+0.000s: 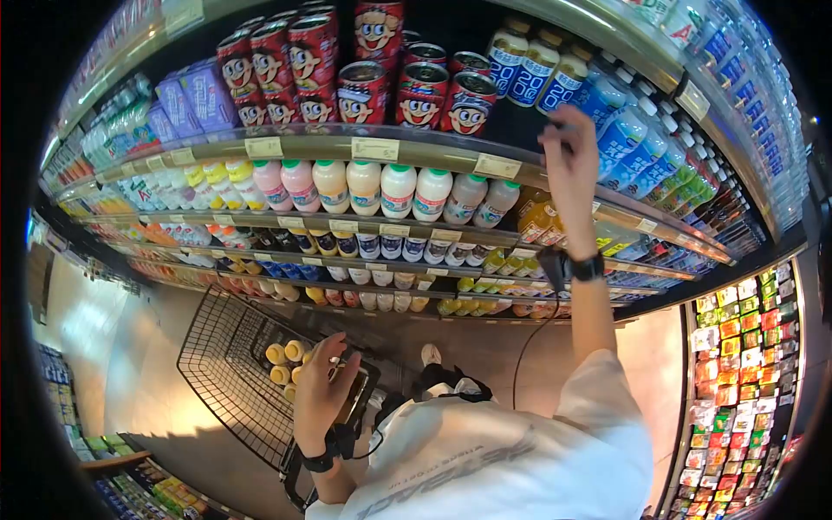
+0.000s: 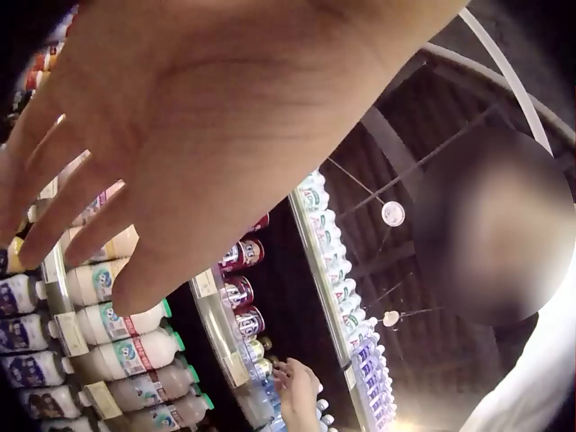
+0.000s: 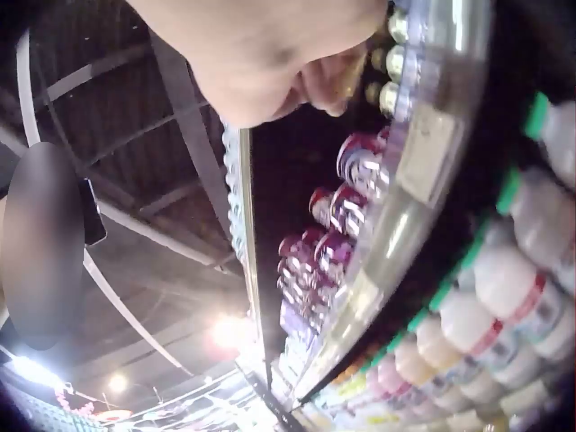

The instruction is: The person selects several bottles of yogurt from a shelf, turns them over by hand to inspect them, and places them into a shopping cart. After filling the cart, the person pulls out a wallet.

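Three bottles marked "20" stand upright side by side on the upper shelf, upper right of the head frame. Their labels are blue. The one right hand is raised just below and in front of the rightmost of the three, fingers bent; whether it grasps or touches anything cannot be told.

The left hand, lower centre, is released, fingers extended, above one wire shopping cart. At least five pale-capped bottles stand in the cart beside this hand; it partly hides the group, so the full number is uncertain.

Left of the "20" bottles, three red cans stand at the front, with others behind. Farther left are three stacked columns of red cans, then purple cartons, not countable. To the right are rows of blue bottles, likewise uncounted.

Three large price tags sit on the upper shelf's edge. Below, upper centre, eight milk-type bottles are counted: two pink, two cream, two white, two greyish. Two black wristbands are worn, one per wrist.
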A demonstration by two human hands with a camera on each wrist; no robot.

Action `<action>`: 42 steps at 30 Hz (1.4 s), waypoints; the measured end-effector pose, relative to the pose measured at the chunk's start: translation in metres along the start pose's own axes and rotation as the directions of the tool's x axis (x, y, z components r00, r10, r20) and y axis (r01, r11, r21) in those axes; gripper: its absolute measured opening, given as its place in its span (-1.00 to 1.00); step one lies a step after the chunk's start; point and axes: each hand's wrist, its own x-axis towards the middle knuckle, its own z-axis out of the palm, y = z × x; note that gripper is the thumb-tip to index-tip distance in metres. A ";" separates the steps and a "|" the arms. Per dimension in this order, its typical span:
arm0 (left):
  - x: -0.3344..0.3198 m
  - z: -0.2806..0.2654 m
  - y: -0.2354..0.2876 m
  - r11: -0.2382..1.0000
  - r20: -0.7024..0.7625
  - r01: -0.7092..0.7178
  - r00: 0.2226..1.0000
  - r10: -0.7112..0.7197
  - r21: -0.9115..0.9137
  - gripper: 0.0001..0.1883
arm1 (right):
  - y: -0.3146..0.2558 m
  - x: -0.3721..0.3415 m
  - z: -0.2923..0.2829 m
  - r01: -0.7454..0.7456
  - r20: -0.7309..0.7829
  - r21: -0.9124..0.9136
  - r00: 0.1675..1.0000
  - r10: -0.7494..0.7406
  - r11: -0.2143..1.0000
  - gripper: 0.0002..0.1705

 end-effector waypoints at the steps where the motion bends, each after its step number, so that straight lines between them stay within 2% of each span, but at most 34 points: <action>1: 0.006 0.003 0.006 1.000 0.018 -0.007 1.000 0.007 0.009 -0.57 | 0.008 0.024 0.001 0.025 0.015 -0.096 1.000 -0.024 0.995 -0.57; 2: 0.011 0.005 0.013 1.000 0.026 -0.022 0.999 0.021 0.018 -0.56 | 0.016 0.047 0.002 0.051 0.032 -0.191 0.998 -0.046 0.980 -0.50; 5: 0.017 0.011 0.030 0.997 0.043 -0.071 0.997 0.069 0.040 -0.55 | 0.053 0.110 0.008 0.309 0.055 -0.387 0.948 -0.313 0.869 -0.37; 8: 0.018 0.012 0.040 0.991 0.046 -0.106 0.994 0.103 0.082 -0.54 | 0.071 0.153 0.008 0.337 0.188 -0.422 0.941 -0.283 0.842 -0.37; 11: 0.017 0.006 0.050 0.987 0.015 -0.109 0.994 0.108 0.121 -0.53 | 0.095 0.185 0.014 0.265 0.267 -0.592 0.956 -0.125 0.761 -0.42; 12: 0.016 0.006 0.048 0.984 -0.004 -0.121 0.992 0.123 0.127 -0.53 | 0.092 0.182 0.016 0.300 0.221 -0.573 0.953 -0.208 0.763 -0.42; 15: 0.016 0.005 0.037 0.981 -0.039 -0.143 0.988 0.149 0.130 -0.54 | 0.062 0.176 0.016 0.167 0.170 -0.697 0.983 -0.066 0.698 -0.40; 16: 0.016 0.005 0.036 0.983 -0.045 -0.140 0.988 0.146 0.119 -0.54 | 0.066 0.172 0.017 0.161 0.082 -0.661 0.986 -0.142 0.733 -0.40; 19: 0.015 0.004 0.033 0.987 -0.039 -0.129 0.990 0.133 0.094 -0.56 | 0.039 0.141 0.014 0.182 0.053 -0.674 0.979 -0.199 0.716 -0.47; 22: 0.016 0.000 0.036 0.979 -0.034 -0.170 0.984 0.175 0.110 -0.59 | 0.028 0.116 0.001 0.289 0.111 -0.528 0.956 -0.272 0.799 -0.56; 23: 0.016 0.000 0.039 0.975 -0.035 -0.188 0.980 0.194 0.118 -0.60 | 0.024 0.102 -0.006 0.328 0.075 -0.547 0.935 -0.346 0.770 -0.57; 25: 0.015 -0.002 0.047 0.985 -0.078 -0.172 0.982 0.172 0.008 -0.67 | 0.014 0.072 -0.019 0.403 0.004 -0.580 0.870 -0.492 0.708 -0.59; 28: 0.018 -0.009 0.056 0.977 -0.132 -0.204 0.972 0.196 -0.056 -0.69 | -0.038 0.026 -0.035 0.247 -0.110 -0.394 0.944 -0.312 0.885 -0.61; 31: 0.024 -0.008 0.075 0.965 -0.233 -0.263 0.938 0.255 -0.004 -0.72 | -0.073 -0.005 -0.050 0.274 -0.169 -0.105 0.942 -0.289 0.956 -0.53; 32: 0.025 -0.007 0.077 0.965 -0.236 -0.261 0.940 0.246 -0.035 -0.68 | -0.084 -0.016 -0.053 0.252 -0.135 0.006 0.959 -0.249 0.968 -0.50; 34: 0.029 0.002 0.088 0.932 -0.278 -0.363 0.897 0.344 -0.017 -0.59 | -0.100 -0.038 -0.055 0.179 -0.049 0.233 0.984 -0.172 0.956 -0.42; 35: 0.032 0.005 0.093 0.913 -0.301 -0.408 0.871 0.389 -0.001 -0.53 | -0.104 -0.048 -0.053 0.139 0.041 0.305 0.987 -0.158 0.942 -0.40; 36: 0.034 0.007 0.095 0.883 -0.263 -0.469 0.847 0.461 0.038 -0.37 | -0.107 -0.058 -0.049 0.091 0.131 0.379 0.980 -0.151 0.921 -0.37; 37: 0.035 0.008 0.097 0.848 -0.226 -0.524 0.820 0.527 0.075 -0.20 | -0.109 -0.067 -0.043 0.038 0.222 0.452 0.963 -0.154 0.891 -0.34; 39: 0.034 0.016 0.110 0.827 -0.209 -0.559 0.817 0.537 -0.060 0.04 | -0.112 -0.084 -0.027 -0.070 0.370 0.580 0.910 -0.186 0.811 -0.31; 41: 0.034 0.026 0.115 0.792 -0.167 -0.576 0.817 0.552 -0.202 0.11 | -0.115 -0.097 -0.011 -0.154 0.460 0.660 0.856 -0.234 0.736 -0.31; 42: 0.031 0.028 0.119 0.812 -0.145 -0.562 0.827 0.543 -0.161 0.06 | -0.115 -0.102 -0.005 -0.153 0.487 0.660 0.832 -0.264 0.735 -0.32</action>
